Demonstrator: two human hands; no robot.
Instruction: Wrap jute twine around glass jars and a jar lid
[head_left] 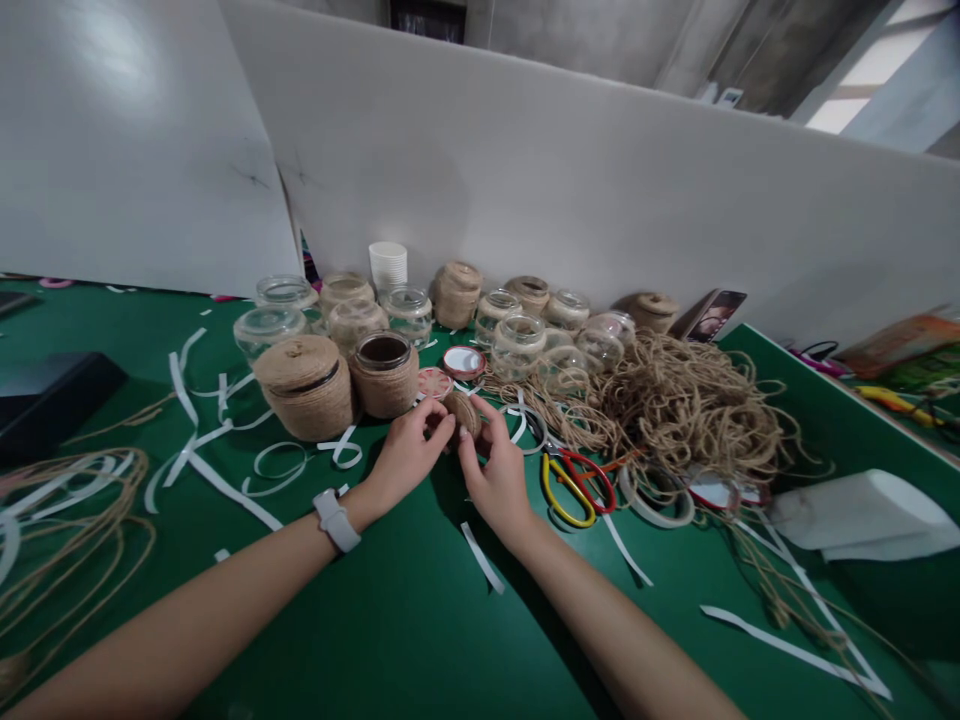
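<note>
A small round lid covered in coiled twine [460, 412] is held up on edge between my two hands, just above the green table. My left hand [414, 440], with a pale watch on its wrist, pinches the lid's left side. On the right side, my right hand [495, 465] grips it with thumb and fingers. Left of the hands stand a twine-wrapped jar with a lid [306, 395] and an open twine-wrapped jar [385, 378]. Red-and-yellow scissors [574, 485] lie just right of my right hand.
Several glass jars [517, 345] line the back by a white partition [525, 180]. A heap of loose twine [690, 400] fills the right, near a tape roll [658, 500]. White strips [225, 480] lie scattered left. A phone [716, 315] leans at back right.
</note>
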